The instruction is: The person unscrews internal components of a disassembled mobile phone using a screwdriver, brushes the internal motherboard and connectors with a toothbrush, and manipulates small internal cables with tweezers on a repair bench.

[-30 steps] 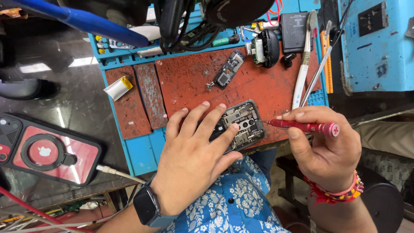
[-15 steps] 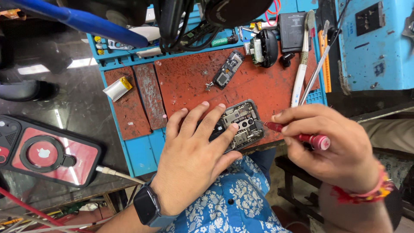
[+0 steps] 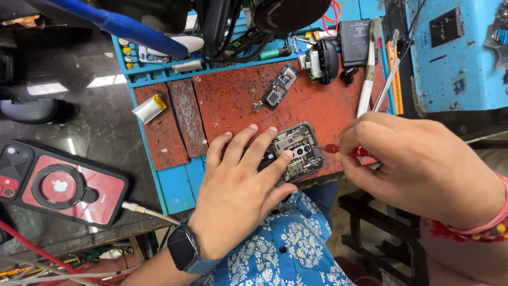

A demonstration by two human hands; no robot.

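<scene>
An opened phone (image 3: 296,148) with its circuit boards exposed lies on the worn red mat (image 3: 233,100) near the front edge. My left hand (image 3: 241,185) rests flat on it, fingers spread over its left half, pinning it down; a dark smartwatch sits on that wrist. My right hand (image 3: 418,164) is closed around a red-handled screwdriver (image 3: 344,151), whose tip points left at the phone's right edge. The hand covers most of the handle.
A loose circuit board (image 3: 278,92), a small silver battery (image 3: 149,108), a toothbrush (image 3: 368,69), tweezers and a black block lie on the mat and its blue tray (image 3: 174,185). A red-cased phone (image 3: 61,185) with a cable lies at left. A blue box (image 3: 455,53) stands at right.
My right hand has rolled over and moved left toward the phone, bringing the screwdriver tip to the phone's edge and hiding the handle. My left hand has stayed on the phone.
</scene>
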